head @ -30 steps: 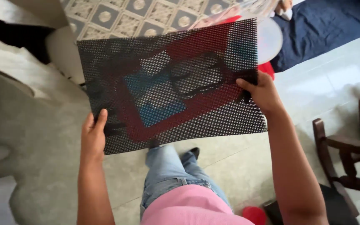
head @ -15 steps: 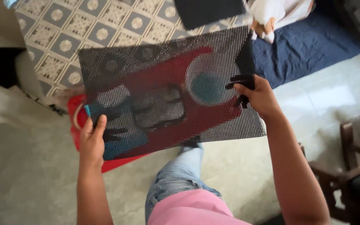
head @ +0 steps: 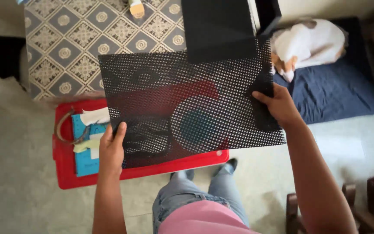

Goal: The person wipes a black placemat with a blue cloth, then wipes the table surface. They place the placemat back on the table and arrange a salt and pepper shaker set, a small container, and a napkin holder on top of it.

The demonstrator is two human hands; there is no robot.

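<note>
Black mesh sheet (head: 187,99) in both hands | red tray (head: 66,173) | grey floor (head: 18,203)

You hold a black perforated mat (head: 187,104), dotted with fine holes, at the frame's centre. Beneath it lies a red tray (head: 66,171) with a blue board (head: 83,151) at lower left. At upper left, a grey-and-cream diamond-patterned cloth (head: 78,43). At right, a navy blanket (head: 338,91); pink shirt (head: 200,219) at bottom.
</note>
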